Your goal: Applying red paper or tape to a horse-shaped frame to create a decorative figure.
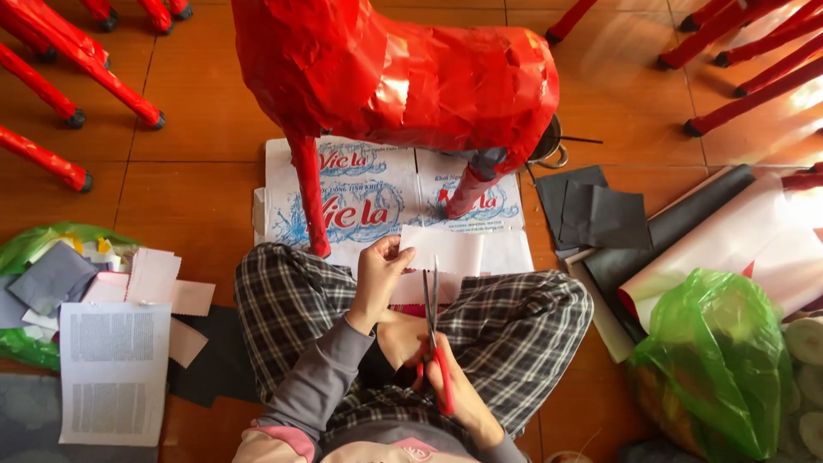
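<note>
Two hands work at the frame's lower middle, above crossed legs in checked trousers. The left hand (377, 273) pinches the left edge of one white paper sheet (443, 250), its grip clenched on the paper. The right hand (446, 377) is closed through the red handles of one pair of scissors (433, 330), whose blades point up and meet the sheet's lower edge; how far the blades are parted is hard to make out.

One red paper-covered animal figure (394, 73) fills the upper middle; its head and back are cut off by the top edge, and only two legs show clearly. It stands on one flattened white carton (377, 201) printed in blue and red, lying on the floor (197, 129). A dark round object behind the figure's right side is mostly hidden.

Red-wrapped sticks (86, 73) with black tips fan out at upper left, about five, and more at upper right, most cut off.

Right of the carton lie two or three dark grey squares (600, 210), then rolled sheets. One green plastic bag (711, 360) sits at lower right, another (34, 244) at left under paper scraps. One printed white page (111, 373) lies at lower left.
</note>
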